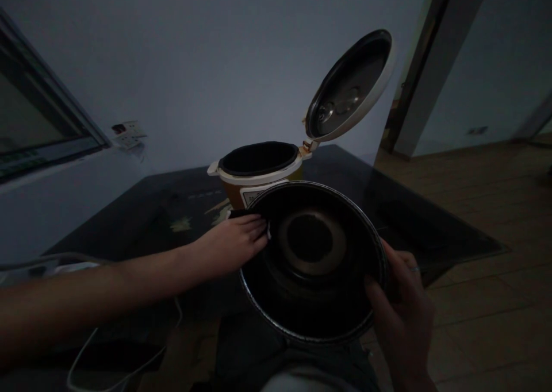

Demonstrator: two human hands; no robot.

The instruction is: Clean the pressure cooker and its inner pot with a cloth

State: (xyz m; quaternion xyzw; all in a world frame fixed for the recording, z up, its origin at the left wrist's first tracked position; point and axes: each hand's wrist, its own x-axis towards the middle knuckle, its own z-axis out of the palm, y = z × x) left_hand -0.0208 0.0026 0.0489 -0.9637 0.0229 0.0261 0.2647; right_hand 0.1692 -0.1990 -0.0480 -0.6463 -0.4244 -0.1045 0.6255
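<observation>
Tilted in front of me is a wide, dark round pot [314,306] with a shiny rim and a paler ring at its bottom. My right hand [403,306] grips its right rim, thumb inside and fingers behind. At the upper left of the pot, my left hand [245,237] is closed over a dark cloth [244,213] with a white edge, fingertips against the inner wall. Just behind stands a rice cooker [259,179], its front partly covered by the pot. Its lid [351,87] is raised, and the cooker's inside looks black.
A dark glossy table [172,196] bears the cooker and some pale scraps [180,225]. A white cable [129,375] loops at lower left. Sockets [129,133] sit on the wall below a window [34,99]. Tiled floor [487,311] lies to the right.
</observation>
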